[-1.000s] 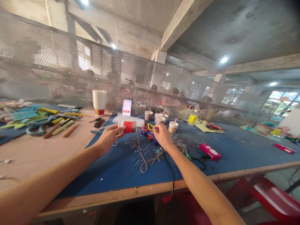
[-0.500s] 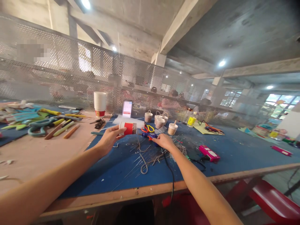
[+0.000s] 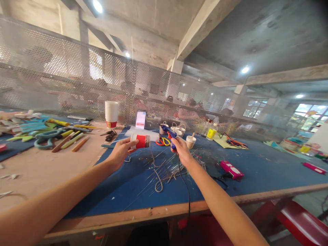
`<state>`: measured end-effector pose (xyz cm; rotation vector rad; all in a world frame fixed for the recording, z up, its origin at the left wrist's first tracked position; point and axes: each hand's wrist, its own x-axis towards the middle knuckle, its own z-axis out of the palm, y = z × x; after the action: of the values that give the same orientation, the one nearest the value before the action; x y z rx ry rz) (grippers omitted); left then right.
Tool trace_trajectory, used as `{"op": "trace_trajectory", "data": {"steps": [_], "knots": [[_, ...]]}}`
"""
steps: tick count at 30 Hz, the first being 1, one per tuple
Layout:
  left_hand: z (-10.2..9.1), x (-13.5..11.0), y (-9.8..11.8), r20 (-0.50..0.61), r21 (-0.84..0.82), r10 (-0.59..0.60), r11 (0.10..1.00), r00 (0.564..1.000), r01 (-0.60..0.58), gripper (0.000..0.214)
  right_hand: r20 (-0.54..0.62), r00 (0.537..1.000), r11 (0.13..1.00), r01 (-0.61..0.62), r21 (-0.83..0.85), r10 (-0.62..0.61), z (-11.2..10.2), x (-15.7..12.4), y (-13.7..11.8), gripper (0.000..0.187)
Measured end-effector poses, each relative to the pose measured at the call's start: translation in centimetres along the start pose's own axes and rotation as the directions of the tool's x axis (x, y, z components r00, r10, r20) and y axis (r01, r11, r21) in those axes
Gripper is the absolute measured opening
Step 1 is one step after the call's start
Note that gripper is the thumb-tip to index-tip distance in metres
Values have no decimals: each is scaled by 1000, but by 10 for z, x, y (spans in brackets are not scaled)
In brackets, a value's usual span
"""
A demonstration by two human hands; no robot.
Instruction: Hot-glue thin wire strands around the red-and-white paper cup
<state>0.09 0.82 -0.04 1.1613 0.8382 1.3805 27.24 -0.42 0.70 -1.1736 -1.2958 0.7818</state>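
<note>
My left hand (image 3: pixel 120 152) is closed round a paper cup (image 3: pixel 139 141) with a red band, held on its side above the blue mat (image 3: pixel 256 165). A blue glue gun (image 3: pixel 169 135) is gripped in my right hand (image 3: pixel 181 150) and lifted off the table, its black cord (image 3: pixel 185 184) trailing down over the table's front edge. The gun's nozzle points up and left, close to the cup's open end. Under both hands lie loose string and thin glue threads (image 3: pixel 161 172).
Small white rope-handled cups (image 3: pixel 176 130), scissors (image 3: pixel 162 141) and a stack of paper cups (image 3: pixel 111 112) stand behind my hands. A pink box (image 3: pixel 230 169) lies to the right, coloured foam pieces and tools (image 3: pixel 48 133) to the left. Behind a perforated metal screen (image 3: pixel 77 78), people sit.
My right hand reached down to the glue gun on the mat, closed on it and has raised it beside the cup. The left hand has kept the cup nearly still.
</note>
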Motion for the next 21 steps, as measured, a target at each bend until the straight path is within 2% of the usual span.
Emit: {"op": "trace_trajectory", "data": {"steps": [3,6,10,17,21], "knots": [[1,-2,1,11,13,-4,1000,1000,4,36,-13,987,973,161,163,-161,5,-6,-7,44],[1,-3,1,16,23,0,1000,1000,0,36,-55,969,954,246,169,-240,10,-13,-11,42],[1,-4,0,9,30,-18,999,1000,17,36,-11,969,952,244,187,-246,15,-20,-16,37],[0,-3,-4,35,15,-35,999,999,34,36,72,971,973,229,11,-229,18,-31,-20,22],[-2,-1,-5,41,-38,-45,998,998,46,35,125,960,968,251,7,-250,21,-34,-22,25]]}}
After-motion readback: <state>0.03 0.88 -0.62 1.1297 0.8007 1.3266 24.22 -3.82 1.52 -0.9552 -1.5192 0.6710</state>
